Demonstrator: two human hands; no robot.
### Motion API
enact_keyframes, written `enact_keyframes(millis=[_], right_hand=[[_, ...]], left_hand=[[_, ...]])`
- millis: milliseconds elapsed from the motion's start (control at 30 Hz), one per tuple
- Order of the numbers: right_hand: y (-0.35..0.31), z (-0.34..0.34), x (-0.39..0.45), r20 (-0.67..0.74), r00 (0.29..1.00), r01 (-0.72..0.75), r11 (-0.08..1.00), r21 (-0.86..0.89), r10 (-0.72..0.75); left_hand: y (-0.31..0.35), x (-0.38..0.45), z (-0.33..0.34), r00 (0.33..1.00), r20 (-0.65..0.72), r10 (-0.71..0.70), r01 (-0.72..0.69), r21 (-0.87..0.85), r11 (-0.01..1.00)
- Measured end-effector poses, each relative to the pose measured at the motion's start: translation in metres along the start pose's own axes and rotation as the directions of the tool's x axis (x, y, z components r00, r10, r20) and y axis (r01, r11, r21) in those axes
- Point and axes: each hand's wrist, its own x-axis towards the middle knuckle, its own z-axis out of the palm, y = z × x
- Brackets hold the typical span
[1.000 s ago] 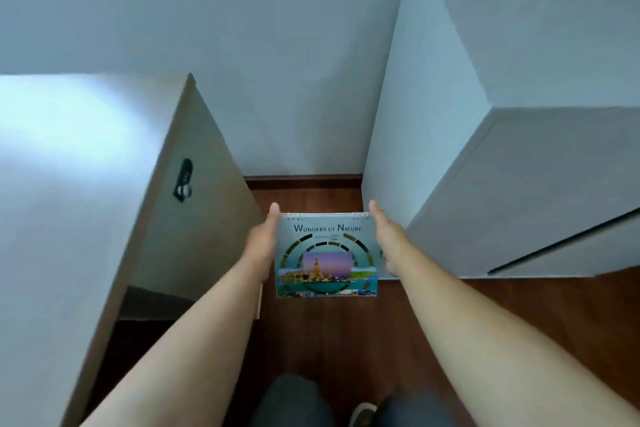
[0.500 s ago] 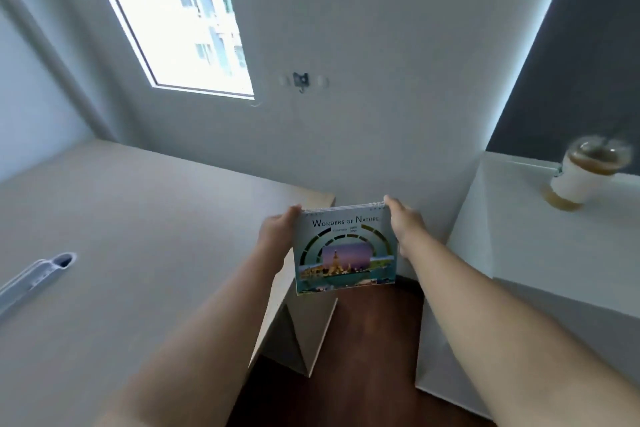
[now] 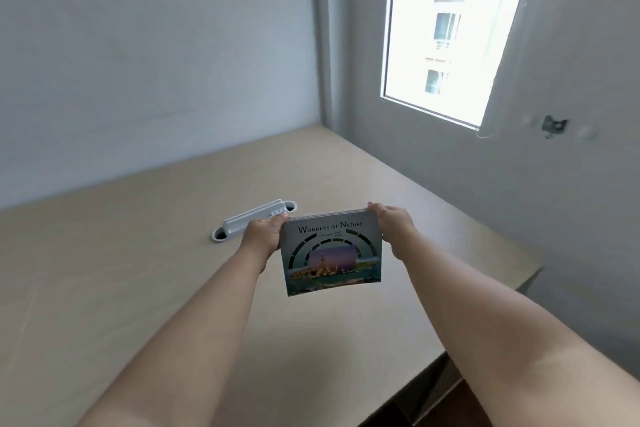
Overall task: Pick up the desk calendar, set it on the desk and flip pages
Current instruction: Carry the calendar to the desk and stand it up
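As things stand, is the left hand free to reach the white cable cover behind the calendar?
Probably not yet. The left hand grips the desk calendar by its top corner, as does the right hand. The white cable cover lies just behind, with nothing between; only that grip blocks it.

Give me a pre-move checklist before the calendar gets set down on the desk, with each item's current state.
1. Grip: left hand and right hand pinch the desk calendar by its top corners: ok.
2. Calendar over the desk: ok.
3. Cover upright, title readable: ok.
4. Landing spot below bare: ok.
5. White cable cover sits behind the calendar; gap from it: cannot tell.
6. Stand base unfolded: cannot tell.
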Motion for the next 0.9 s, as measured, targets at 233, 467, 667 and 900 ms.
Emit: enact_keyframes(millis=[233, 467, 667, 900], right_hand=[[-0.01, 0.11, 0.037, 0.168, 0.986, 0.017, 0.993, -0.113, 0.002], [0.011, 0.145, 0.077, 0.226, 0.972, -0.02, 0.984, -0.176, 0.06], [0.044, 0.144, 0.103, 0.292, 0.95, -0.054, 0.98, -0.193, 0.11], [0.06, 0.131, 0.096, 0.442, 0.892, -0.034, 0.989, -0.141, 0.093]], left_hand=[[-0.025, 0.037, -0.085, 0.984, -0.158, -0.087, 0.102, 0.091, 0.991], [-0.059, 0.055, -0.095, 0.971, -0.166, -0.174, 0.204, 0.185, 0.961], [-0.085, 0.051, -0.079, 0.958, -0.233, -0.167, 0.23, 0.275, 0.934], [-0.111, 0.043, -0.066, 0.932, -0.256, -0.259, 0.289, 0.09, 0.953]])
